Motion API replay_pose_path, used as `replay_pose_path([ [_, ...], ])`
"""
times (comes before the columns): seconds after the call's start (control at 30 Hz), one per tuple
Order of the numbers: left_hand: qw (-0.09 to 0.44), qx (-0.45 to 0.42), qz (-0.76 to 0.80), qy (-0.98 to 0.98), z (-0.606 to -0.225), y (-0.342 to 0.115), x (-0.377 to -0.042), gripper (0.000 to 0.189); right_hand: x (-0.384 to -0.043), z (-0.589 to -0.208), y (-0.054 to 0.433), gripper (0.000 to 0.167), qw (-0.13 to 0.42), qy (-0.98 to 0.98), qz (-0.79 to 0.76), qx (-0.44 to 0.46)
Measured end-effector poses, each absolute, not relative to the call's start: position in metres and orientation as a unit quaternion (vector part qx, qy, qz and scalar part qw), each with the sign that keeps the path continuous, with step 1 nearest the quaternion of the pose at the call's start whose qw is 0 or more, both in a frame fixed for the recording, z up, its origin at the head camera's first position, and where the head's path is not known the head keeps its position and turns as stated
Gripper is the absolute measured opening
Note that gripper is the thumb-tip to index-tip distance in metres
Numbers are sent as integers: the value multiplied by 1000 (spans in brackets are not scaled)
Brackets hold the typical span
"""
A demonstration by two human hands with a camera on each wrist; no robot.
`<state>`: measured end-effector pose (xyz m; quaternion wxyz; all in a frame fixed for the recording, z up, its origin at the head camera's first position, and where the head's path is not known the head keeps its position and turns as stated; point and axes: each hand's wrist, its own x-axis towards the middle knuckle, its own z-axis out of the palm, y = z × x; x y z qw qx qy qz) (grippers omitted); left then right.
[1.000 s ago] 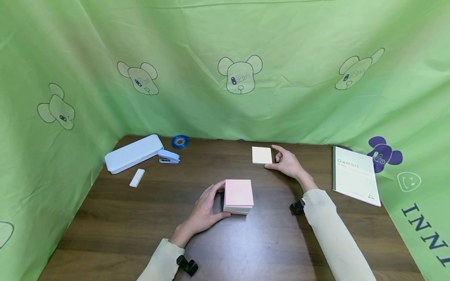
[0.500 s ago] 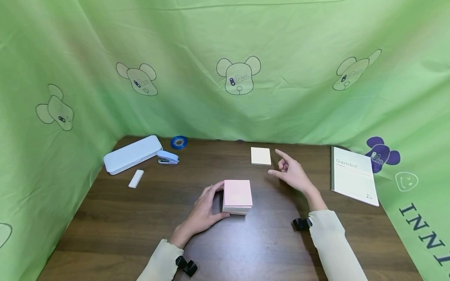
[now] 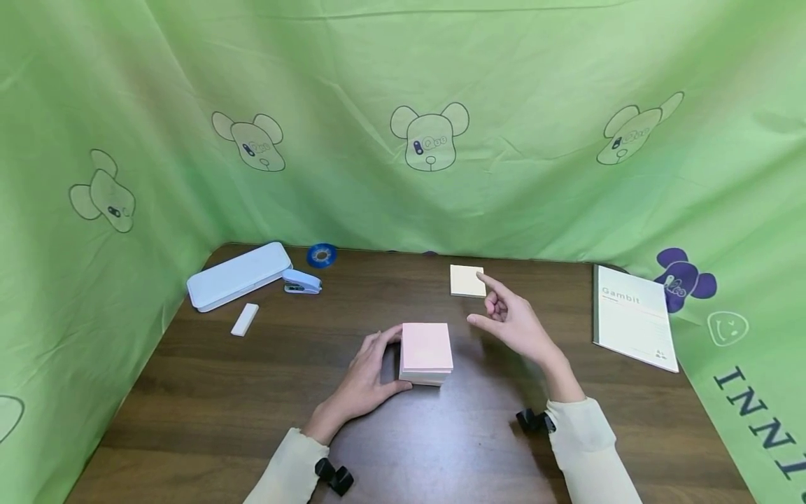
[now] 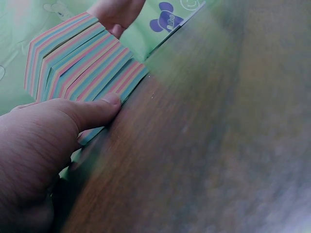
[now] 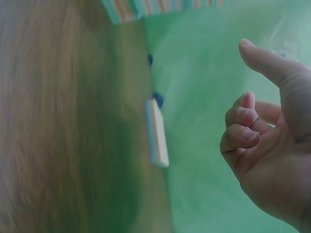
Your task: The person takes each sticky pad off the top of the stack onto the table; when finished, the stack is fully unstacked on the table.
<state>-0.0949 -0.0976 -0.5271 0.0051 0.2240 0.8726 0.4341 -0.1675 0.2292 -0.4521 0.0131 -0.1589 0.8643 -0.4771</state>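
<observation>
A tall stack of sticky note pads (image 3: pixel 427 348), pink on top, stands mid-table; its sides show pastel stripes in the left wrist view. My left hand (image 3: pixel 357 385) grips it from the left, with the thumb (image 4: pixel 109 102) against the striped near side. A single thin pad of pale yellow sticky notes (image 3: pixel 464 281) lies farther back, seen edge-on in the right wrist view. My right hand (image 3: pixel 519 325) hovers just in front and to the right of that pad, holding nothing. Its thumb and index finger are spread apart; the other fingers are bent toward the palm (image 5: pixel 272 174).
At the back left lie a pale blue pencil case (image 3: pixel 239 276), a blue stapler (image 3: pixel 302 281), a roll of blue tape (image 3: pixel 322 255) and a white eraser (image 3: pixel 245 320). A notebook (image 3: pixel 634 315) lies on the right. Green cloth (image 3: pixel 352 196) borders the table's back and sides.
My right hand has let go of the yellow pad, drawn back toward me, then moved slightly left. My left hand and the stack have stayed in place.
</observation>
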Motion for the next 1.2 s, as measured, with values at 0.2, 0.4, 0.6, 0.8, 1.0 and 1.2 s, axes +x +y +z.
replay_pose_path([
  [0.2, 8, 224, 440, 870, -528, -96, -96, 106, -154, -444, 219, 70, 23, 861, -471, -191],
  [0.4, 2, 230, 436, 870, -527, -95, -98, 107, -145, -441, 208, 58, 33, 847, -476, -232],
  [0.6, 7, 223, 440, 870, -527, -95, -97, 106, -138, -442, 199, 63, 64, 842, -464, -269],
  [0.8, 10, 221, 440, 870, -527, -95, -96, 105, -134, -444, 193, 74, 79, 840, -458, -279],
  [1.0, 8, 221, 441, 870, -528, -94, -97, 105, -131, -443, 187, 78, 79, 843, -447, -288],
  [1.2, 11, 217, 440, 871, -527, -95, -96, 105, -128, -448, 182, 83, 59, 854, -423, -297],
])
